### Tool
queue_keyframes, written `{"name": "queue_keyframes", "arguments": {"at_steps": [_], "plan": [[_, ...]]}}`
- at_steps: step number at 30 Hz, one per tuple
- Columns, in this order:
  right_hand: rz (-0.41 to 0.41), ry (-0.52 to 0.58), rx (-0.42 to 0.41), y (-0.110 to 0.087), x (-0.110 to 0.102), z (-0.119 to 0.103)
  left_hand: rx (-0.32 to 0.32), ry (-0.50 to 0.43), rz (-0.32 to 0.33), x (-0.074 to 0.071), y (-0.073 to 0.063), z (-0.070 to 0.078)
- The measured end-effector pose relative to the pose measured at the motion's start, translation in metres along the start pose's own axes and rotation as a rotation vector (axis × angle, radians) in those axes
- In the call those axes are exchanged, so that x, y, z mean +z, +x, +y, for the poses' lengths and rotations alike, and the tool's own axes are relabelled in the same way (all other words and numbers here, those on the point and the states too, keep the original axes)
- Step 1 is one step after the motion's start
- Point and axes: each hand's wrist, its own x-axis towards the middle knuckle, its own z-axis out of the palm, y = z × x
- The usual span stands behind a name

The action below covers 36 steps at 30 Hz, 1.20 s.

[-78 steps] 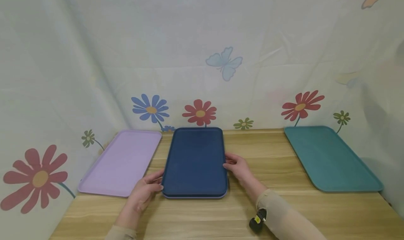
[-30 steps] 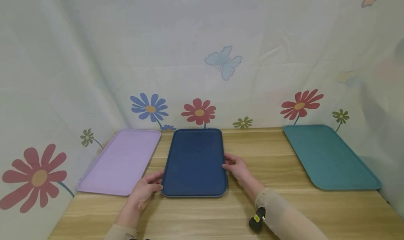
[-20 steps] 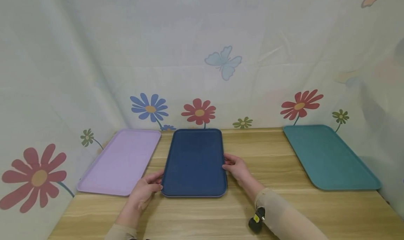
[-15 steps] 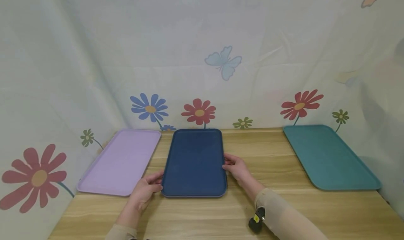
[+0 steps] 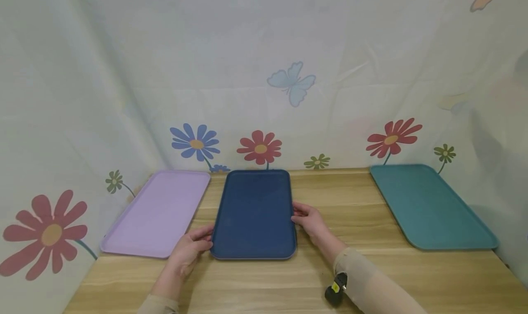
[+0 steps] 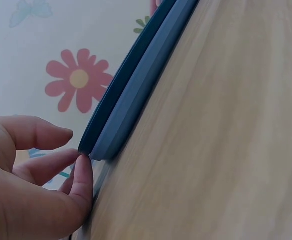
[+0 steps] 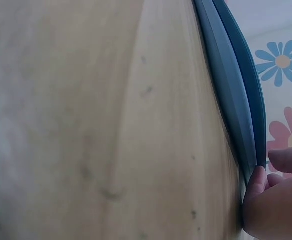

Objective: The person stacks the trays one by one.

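A dark blue tray (image 5: 253, 213) lies in the middle of the table, long side pointing away from me. Beneath it is a second, lighter tray (image 6: 131, 100), almost hidden in the head view; both rims show stacked in the wrist views. My left hand (image 5: 187, 252) holds the dark blue tray's left edge near its front corner, thumb and fingertips at the rim. On the opposite edge, a little further back, my right hand (image 5: 311, 222) pinches the rim. The right wrist view shows that hand's fingertips (image 7: 257, 180) right at the upper tray's edge.
A light purple tray (image 5: 161, 213) lies to the left, its near right corner close to my left hand. Further right, a teal tray (image 5: 433, 206) lies at an angle on the wooden table (image 5: 338, 190). Behind stands a flower-printed cloth backdrop (image 5: 231, 98).
The dark blue tray has come down slightly onto the tray beneath, and less of the lower tray's purple edge shows in front. Both hands keep their places at its sides.
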Motion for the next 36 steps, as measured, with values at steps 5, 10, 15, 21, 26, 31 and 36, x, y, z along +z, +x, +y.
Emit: {"name": "queue_keyframes", "arguments": {"at_steps": [5, 10, 15, 21, 26, 31, 36], "plan": [[-0.017, 0.064, -0.011, -0.002, -0.002, -0.001, 0.012, -0.029, -0.003, 0.0, 0.0, 0.001], [-0.056, 0.102, 0.011, -0.005, -0.008, -0.002, -0.004, -0.049, 0.023, 0.002, 0.0, 0.003], [-0.081, 0.111, 0.044, -0.009, -0.019, -0.006, 0.021, -0.076, 0.037, 0.004, -0.001, 0.007], [-0.121, 0.04, 0.019, -0.014, -0.038, -0.013, 0.052, -0.085, 0.072, 0.007, -0.004, 0.013], [-0.124, -0.015, 0.014, -0.019, -0.057, -0.017, 0.077, -0.091, 0.075, 0.011, -0.008, 0.018], [-0.118, -0.035, 0.016, -0.023, -0.075, -0.021, 0.103, -0.102, 0.056, 0.019, -0.01, 0.023], [-0.129, -0.023, -0.003, -0.025, -0.093, -0.024, 0.116, -0.099, 0.024, 0.029, -0.011, 0.026]]}}
